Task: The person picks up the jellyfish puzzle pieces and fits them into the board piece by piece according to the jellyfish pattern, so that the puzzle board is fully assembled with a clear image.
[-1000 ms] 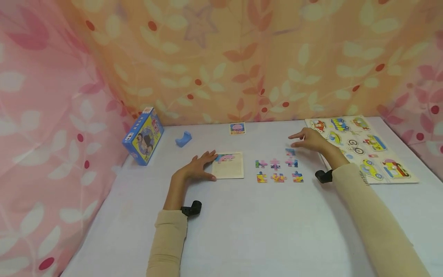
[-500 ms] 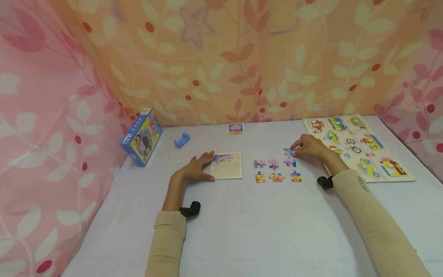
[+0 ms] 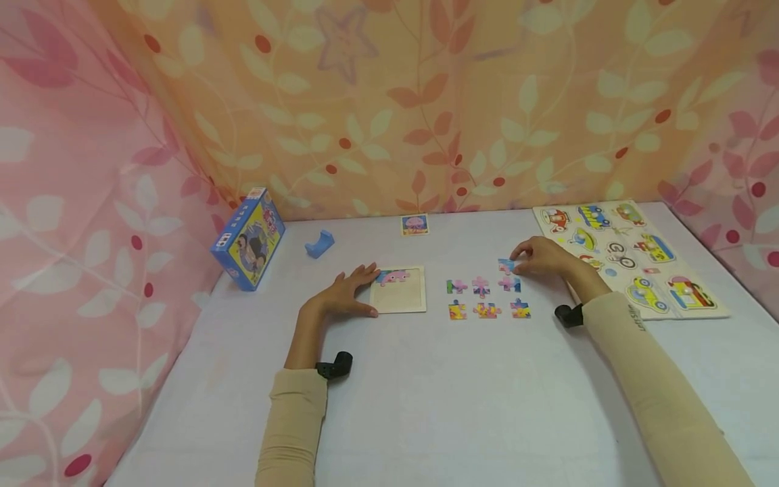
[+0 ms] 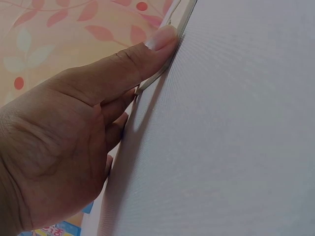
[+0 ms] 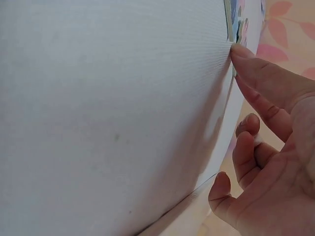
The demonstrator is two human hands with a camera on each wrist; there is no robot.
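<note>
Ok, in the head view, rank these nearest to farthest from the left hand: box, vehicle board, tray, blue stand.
From the left hand:
1. Tray: touching, on its right.
2. Blue stand: just beyond it, slightly left.
3. Box: farther left, standing upright.
4. Vehicle board: far right.

Your right hand (image 3: 541, 259) is lower than a second ago, its fingertips down at the blue-topped puzzle piece (image 3: 504, 265) instead of just past it. Your thumb and forefinger, spread apart earlier, now come together to pinch that piece's right edge, covering part of it.
</note>
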